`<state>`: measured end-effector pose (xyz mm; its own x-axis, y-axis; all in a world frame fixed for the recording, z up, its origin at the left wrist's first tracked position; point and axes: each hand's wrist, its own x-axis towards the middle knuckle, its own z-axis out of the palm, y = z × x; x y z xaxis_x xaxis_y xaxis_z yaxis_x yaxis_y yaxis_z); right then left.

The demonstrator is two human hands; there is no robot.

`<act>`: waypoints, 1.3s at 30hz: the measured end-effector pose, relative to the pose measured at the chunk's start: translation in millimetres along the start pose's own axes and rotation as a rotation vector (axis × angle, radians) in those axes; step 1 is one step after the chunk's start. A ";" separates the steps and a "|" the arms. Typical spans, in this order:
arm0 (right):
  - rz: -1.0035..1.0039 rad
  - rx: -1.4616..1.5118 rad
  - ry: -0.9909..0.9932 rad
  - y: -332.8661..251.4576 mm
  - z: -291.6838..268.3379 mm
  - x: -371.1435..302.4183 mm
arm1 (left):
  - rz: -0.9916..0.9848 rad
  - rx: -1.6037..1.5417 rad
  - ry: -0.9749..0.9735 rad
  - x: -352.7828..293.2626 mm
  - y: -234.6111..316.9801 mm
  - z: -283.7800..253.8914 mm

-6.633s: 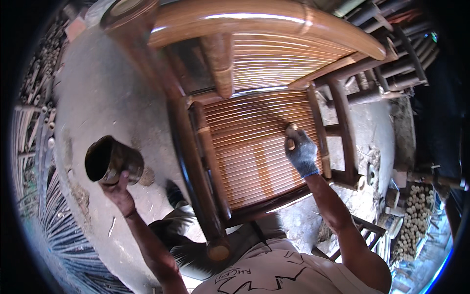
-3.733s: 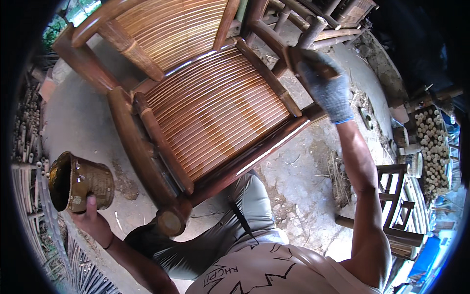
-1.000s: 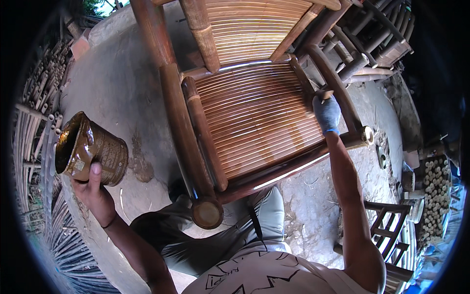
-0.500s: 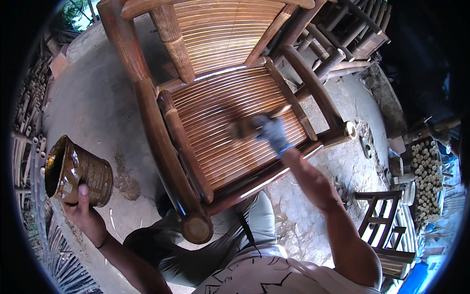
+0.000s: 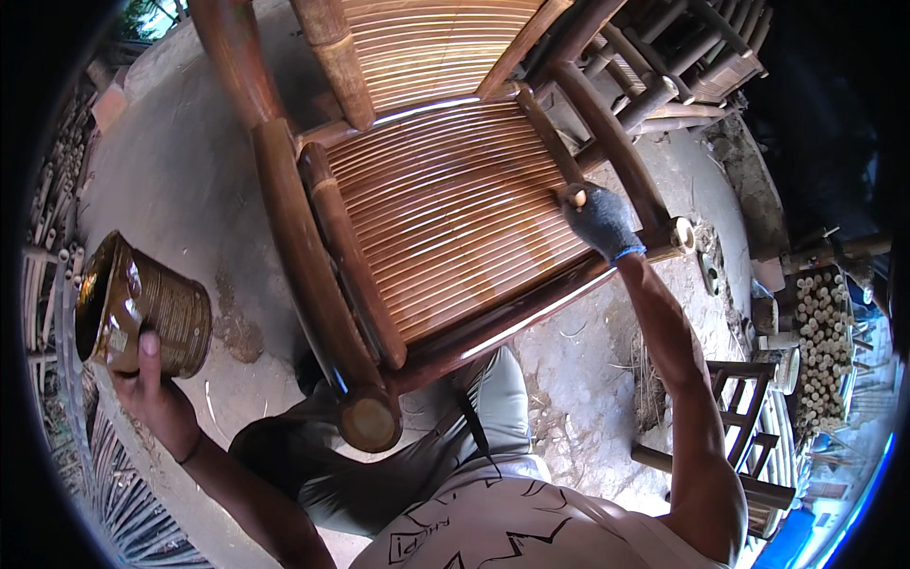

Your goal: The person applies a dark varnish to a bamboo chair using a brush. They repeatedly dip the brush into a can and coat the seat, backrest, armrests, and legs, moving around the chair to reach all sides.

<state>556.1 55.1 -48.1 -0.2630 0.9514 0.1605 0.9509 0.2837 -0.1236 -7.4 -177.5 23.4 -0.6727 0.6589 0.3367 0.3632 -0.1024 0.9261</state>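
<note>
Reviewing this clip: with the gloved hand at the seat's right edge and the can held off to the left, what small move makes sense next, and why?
Probably a stroke leftward across the seat slats. The gloved right hand sits at their right edge gripping a small tool whose tip is hidden, while the left hand holds the open can tilted, clear of the chair.

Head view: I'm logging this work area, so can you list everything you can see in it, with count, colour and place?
Bamboo chair: one, glossy reddish brown, slatted seat and back, centre of the view.
Tin can: one, brown-stained metal, open top, far left, off the ground.
Brush handle: one, pale wood, at the seat's right edge; its bristles are hidden.
Stacked bamboo furniture: several pieces, dark brown, upper right.
Cut bamboo poles: a bundle, pale ends, right.
Ground: grey, rough.
Left hand: bare, holds the tin can.
Right hand: grey-blue glove, grips the brush handle.
</note>
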 end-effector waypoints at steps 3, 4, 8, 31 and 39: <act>-0.150 0.189 0.137 -82.1 6.9 -6.9 | 0.080 0.071 0.019 -4.3 26.3 2.9; -0.183 0.334 0.165 -104.9 12.2 -10.2 | 0.079 0.047 0.037 -3.0 26.0 4.4; -0.289 0.605 0.074 -187.4 29.3 -18.0 | 0.074 -0.078 0.046 -3.9 21.8 9.8; 0.367 0.317 0.283 32.2 7.0 0.9 | 0.066 -0.096 0.018 0.2 14.2 27.9; -0.068 0.803 -0.003 -177.9 18.4 -27.5 | 0.144 -0.068 -0.024 -8.8 27.8 34.6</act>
<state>391.2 -19.3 -48.6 -0.3176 0.9288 0.1907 0.5251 0.3398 -0.7803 30.9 -160.3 40.3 -0.6007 0.6515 0.4634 0.4101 -0.2465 0.8781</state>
